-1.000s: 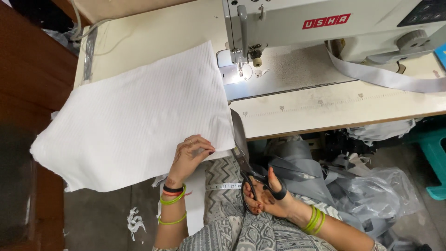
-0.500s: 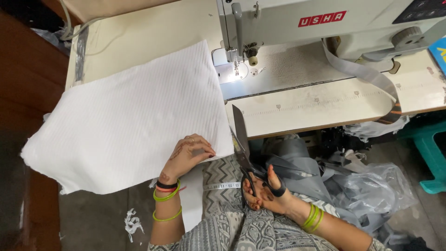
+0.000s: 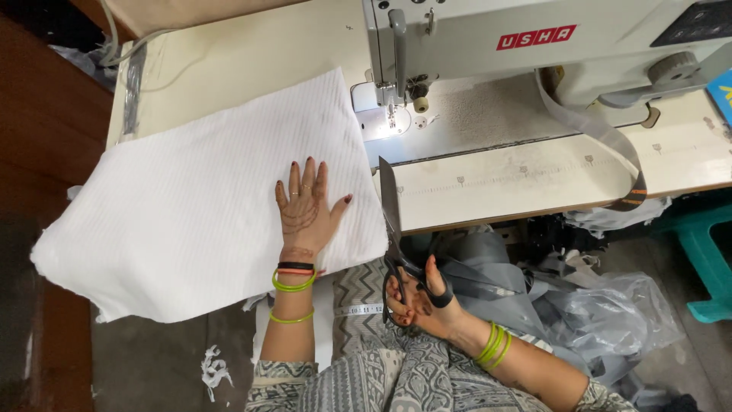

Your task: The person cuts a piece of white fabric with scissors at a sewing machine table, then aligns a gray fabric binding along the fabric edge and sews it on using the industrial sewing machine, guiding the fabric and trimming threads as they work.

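Observation:
A white ribbed fabric piece [image 3: 191, 206] lies spread over the left part of the sewing table. My left hand [image 3: 306, 207] rests flat on it with fingers spread, near its right edge. My right hand [image 3: 415, 299] grips the black handles of large scissors [image 3: 390, 210], whose blades point up along the fabric's right edge and look nearly closed. Green bangles sit on both wrists.
A white sewing machine [image 3: 534, 46] stands at the back right with its needle lamp lit. The cream table [image 3: 549, 168] runs to the right. Grey cloth and a plastic bag [image 3: 610, 313] lie below, a teal stool [image 3: 705, 259] at far right. Fabric scraps [image 3: 213, 370] dot the floor.
My left hand moved up from the fabric's lower edge and now lies flat and spread on it. The scissors stay beside the fabric's right edge. The view shifted a little.

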